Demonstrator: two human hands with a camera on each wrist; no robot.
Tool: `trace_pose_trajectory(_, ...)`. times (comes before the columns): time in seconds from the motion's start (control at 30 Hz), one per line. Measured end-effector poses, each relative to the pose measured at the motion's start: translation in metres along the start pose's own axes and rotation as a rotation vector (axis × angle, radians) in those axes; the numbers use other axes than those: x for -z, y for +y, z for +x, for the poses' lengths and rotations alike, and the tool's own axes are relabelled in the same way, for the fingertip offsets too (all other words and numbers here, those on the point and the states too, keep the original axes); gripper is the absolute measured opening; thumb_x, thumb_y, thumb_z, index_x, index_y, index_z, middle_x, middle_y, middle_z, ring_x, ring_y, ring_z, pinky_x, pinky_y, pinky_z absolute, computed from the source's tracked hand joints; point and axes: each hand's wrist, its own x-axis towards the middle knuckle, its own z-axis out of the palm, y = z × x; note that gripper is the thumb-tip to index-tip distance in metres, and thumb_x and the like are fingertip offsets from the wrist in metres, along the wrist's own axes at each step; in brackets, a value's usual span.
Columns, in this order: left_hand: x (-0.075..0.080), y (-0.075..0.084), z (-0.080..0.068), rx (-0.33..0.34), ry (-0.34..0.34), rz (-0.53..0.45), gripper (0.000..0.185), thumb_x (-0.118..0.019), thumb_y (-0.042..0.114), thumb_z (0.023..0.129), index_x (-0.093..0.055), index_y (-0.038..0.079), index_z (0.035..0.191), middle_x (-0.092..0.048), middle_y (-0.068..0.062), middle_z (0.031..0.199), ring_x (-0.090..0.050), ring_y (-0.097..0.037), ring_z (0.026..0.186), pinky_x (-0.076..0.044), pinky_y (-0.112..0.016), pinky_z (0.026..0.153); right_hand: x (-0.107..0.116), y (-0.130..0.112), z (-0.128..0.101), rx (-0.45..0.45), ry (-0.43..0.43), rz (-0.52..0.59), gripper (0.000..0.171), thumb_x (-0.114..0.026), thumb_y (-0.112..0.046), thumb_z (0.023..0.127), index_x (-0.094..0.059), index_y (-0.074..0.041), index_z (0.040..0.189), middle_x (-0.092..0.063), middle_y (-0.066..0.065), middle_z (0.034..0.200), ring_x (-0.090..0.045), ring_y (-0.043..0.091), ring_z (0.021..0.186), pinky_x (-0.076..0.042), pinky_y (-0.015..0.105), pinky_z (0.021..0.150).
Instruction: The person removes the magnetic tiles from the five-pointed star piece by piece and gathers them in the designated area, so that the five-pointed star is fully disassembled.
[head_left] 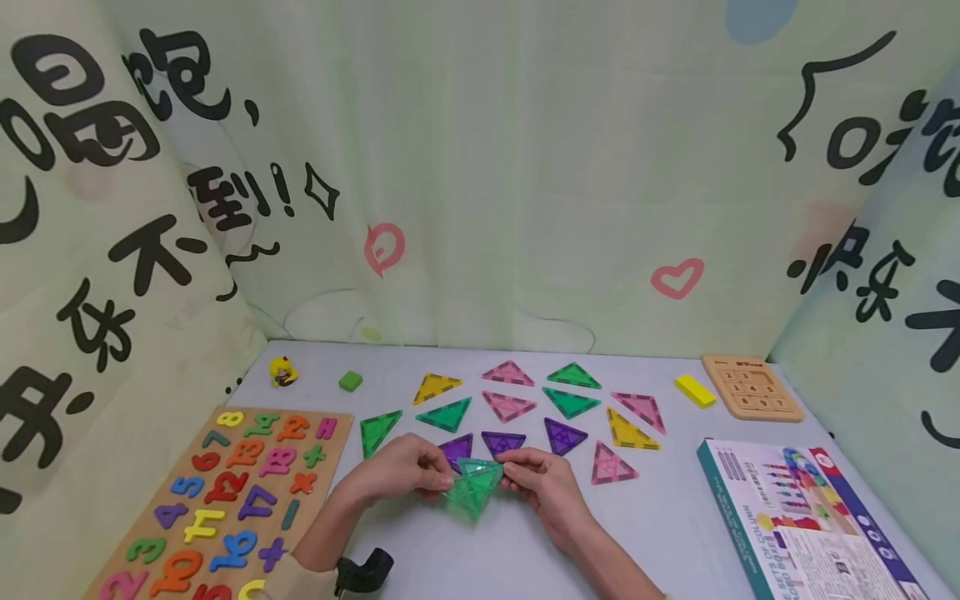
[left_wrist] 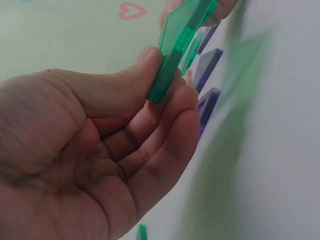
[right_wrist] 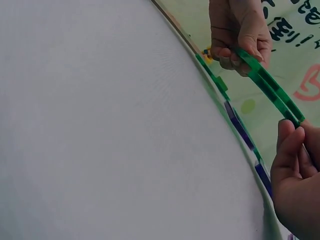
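Note:
Both hands hold clear green triangular tiles (head_left: 472, 487) just above the white table (head_left: 480, 550), near its front middle. My left hand (head_left: 408, 468) pinches the tiles' left corner between thumb and fingers. In the left wrist view the green tile (left_wrist: 177, 47) is seen edge-on, pinched at my left hand's fingertips (left_wrist: 172, 97). My right hand (head_left: 543, 479) grips the right corner. In the right wrist view two green tiles (right_wrist: 270, 87) lie stacked edge to edge, spanning from my left hand (right_wrist: 240, 30) to my right hand (right_wrist: 295, 185).
Several coloured triangular tiles (head_left: 525, 408) lie fanned on the table behind the hands. A number puzzle board (head_left: 225, 500) sits at left, a printed box (head_left: 802, 517) at right, a wooden sliding puzzle (head_left: 752, 387), yellow block (head_left: 695, 390), green cube (head_left: 350, 381) and yellow duck (head_left: 282, 371) farther back.

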Motion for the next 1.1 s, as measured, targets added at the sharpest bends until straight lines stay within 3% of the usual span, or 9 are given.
trace_pose_trajectory(0.13,0.017,-0.006,-0.005,0.0,0.077,0.006,0.013,-0.07,0.015,0.092,-0.074,0.003,0.091,-0.068,-0.003,0.078,-0.062,-0.015,0.07,-0.056,-0.031,0.07,0.002,0.0,0.001,0.007,0.031,-0.015,0.028,-0.064,-0.002,0.092,-0.065,0.012,0.116,-0.071,0.001,0.092,-0.065,0.011,0.074,-0.055,0.022,0.07)
trace_pose_trajectory(0.3,0.038,-0.013,-0.015,0.111,0.299,0.076,0.009,-0.069,0.012,0.092,-0.073,0.004,0.089,-0.066,-0.004,0.078,-0.058,-0.015,0.07,-0.053,-0.029,0.068,0.006,0.001,0.002,-0.002,0.007,-0.049,0.026,-0.064,-0.003,0.092,-0.066,0.01,0.114,-0.07,0.002,0.09,-0.064,0.012,0.075,-0.054,0.022,0.071)
trace_pose_trajectory(0.4,0.042,-0.017,-0.018,0.174,0.372,0.134,0.01,-0.07,0.012,0.09,-0.074,0.004,0.085,-0.065,-0.003,0.073,-0.056,-0.015,0.067,-0.048,-0.027,0.063,0.007,0.001,0.002,-0.007,-0.013,-0.061,0.026,-0.064,-0.005,0.092,-0.066,0.008,0.114,-0.07,0.002,0.09,-0.065,0.012,0.076,-0.054,0.022,0.071)
trace_pose_trajectory(0.57,0.041,-0.018,-0.022,0.253,0.394,0.206,0.014,-0.072,0.014,0.089,-0.072,0.004,0.079,-0.061,-0.005,0.065,-0.052,-0.016,0.063,-0.04,-0.027,0.059,0.007,0.0,0.002,-0.009,-0.028,-0.064,0.027,-0.065,-0.006,0.092,-0.066,0.008,0.115,-0.07,0.001,0.091,-0.065,0.012,0.077,-0.054,0.022,0.072)
trace_pose_trajectory(0.77,0.039,-0.019,-0.025,0.326,0.41,0.302,0.017,-0.073,0.018,0.088,-0.071,0.006,0.076,-0.061,-0.005,0.065,-0.054,-0.017,0.062,-0.04,-0.028,0.057,0.007,-0.001,0.003,-0.002,-0.044,-0.066,0.028,-0.066,-0.007,0.092,-0.065,0.009,0.115,-0.07,0.001,0.092,-0.064,0.012,0.077,-0.054,0.022,0.072)
trace_pose_trajectory(1.0,0.033,-0.021,-0.022,0.338,0.46,0.443,0.024,-0.075,0.022,0.088,-0.065,0.008,0.071,-0.055,-0.002,0.062,-0.051,-0.017,0.06,-0.038,-0.026,0.054,0.007,0.0,0.002,0.004,-0.05,-0.076,0.028,-0.065,-0.007,0.093,-0.065,0.01,0.116,-0.07,0.002,0.094,-0.064,0.012,0.078,-0.054,0.022,0.073)
trace_pose_trajectory(1.1,0.03,-0.018,-0.021,0.33,0.485,0.449,0.025,-0.076,0.023,0.087,-0.063,0.008,0.072,-0.053,-0.002,0.065,-0.049,-0.017,0.061,-0.037,-0.026,0.054,0.007,0.0,0.002,0.002,-0.053,-0.079,0.028,-0.065,-0.007,0.093,-0.065,0.009,0.116,-0.07,0.002,0.093,-0.064,0.012,0.079,-0.054,0.022,0.073)
